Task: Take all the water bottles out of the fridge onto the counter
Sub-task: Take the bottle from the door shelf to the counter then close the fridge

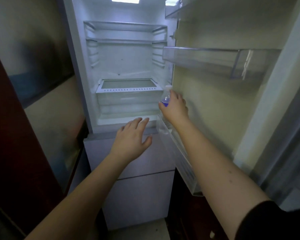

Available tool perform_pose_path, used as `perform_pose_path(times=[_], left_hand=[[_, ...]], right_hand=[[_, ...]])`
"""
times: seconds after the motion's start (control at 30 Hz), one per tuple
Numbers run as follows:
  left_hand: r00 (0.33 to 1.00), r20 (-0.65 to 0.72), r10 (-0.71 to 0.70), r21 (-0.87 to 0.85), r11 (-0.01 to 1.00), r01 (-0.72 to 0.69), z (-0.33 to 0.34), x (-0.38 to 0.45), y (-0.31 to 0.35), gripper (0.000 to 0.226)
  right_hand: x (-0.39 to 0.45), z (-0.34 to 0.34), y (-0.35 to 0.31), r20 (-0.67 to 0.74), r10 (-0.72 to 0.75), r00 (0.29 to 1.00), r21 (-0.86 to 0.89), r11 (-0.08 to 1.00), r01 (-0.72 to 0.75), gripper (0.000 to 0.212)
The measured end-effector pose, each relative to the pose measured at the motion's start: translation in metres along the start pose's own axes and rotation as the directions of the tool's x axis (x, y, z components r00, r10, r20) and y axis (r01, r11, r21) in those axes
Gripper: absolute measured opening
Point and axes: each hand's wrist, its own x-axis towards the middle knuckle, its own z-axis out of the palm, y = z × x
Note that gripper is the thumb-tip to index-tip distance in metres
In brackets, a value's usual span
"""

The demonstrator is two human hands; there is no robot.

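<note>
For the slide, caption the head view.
Right hand grips a clear blue-labelled water bottle at the open white fridge; left hand open.

One clear plastic water bottle with a white cap and blue label (166, 97) is in view; two bare hands reach forward, the left hand (131, 138) and the right hand (174, 108). One white fridge (126, 66) stands with its one door (215, 104) swung wide; three clear plastic door bins (204, 58) can be counted; inside sit two glass shelves (125, 25) and one clear crisper drawer (128, 99); below are two white drawer fronts (139, 196).
</note>
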Motion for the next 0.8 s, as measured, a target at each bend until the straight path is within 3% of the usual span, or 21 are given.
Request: perform_pose_path(times=[0.13,0.23,0.3,0.37,0.43,0.6,0.8], left_hand=[[1.000,-0.016,-0.013,-0.004,1.000,0.013,0.002,0.017,-0.001,0.061],[0.999,-0.029,-0.019,-0.002,1.000,0.019,0.006,0.025,-0.004,0.061],[0.999,-0.030,-0.027,0.000,1.000,0.027,0.010,0.026,-0.007,0.061],[0.999,-0.020,-0.035,-0.005,0.999,0.035,0.014,0.027,-0.012,0.062],[0.999,-0.010,-0.053,-0.017,0.998,0.053,0.018,0.028,-0.018,0.063],[0.997,0.000,-0.076,-0.041,0.996,0.076,0.021,0.026,-0.026,0.063],[0.996,0.009,-0.085,-0.047,0.995,0.085,0.021,0.022,-0.035,0.063]], right_hand=[[0.028,0.019,0.007,-0.002,0.179,0.984,0.149,0.973,-0.177,0.082],[0.042,0.034,0.017,-0.013,0.247,0.969,0.084,0.966,-0.246,0.102],[0.049,0.048,0.025,0.028,0.285,0.958,0.073,0.955,-0.286,0.113],[0.056,0.062,0.031,0.110,0.363,0.925,0.179,0.908,-0.378,0.115],[0.062,0.076,0.035,0.202,0.426,0.882,0.344,0.812,-0.471,0.100],[0.069,0.100,0.047,0.269,0.395,0.878,0.450,0.755,-0.478,0.053],[0.067,0.099,0.055,0.214,0.341,0.915,0.532,0.745,-0.402,0.041]])
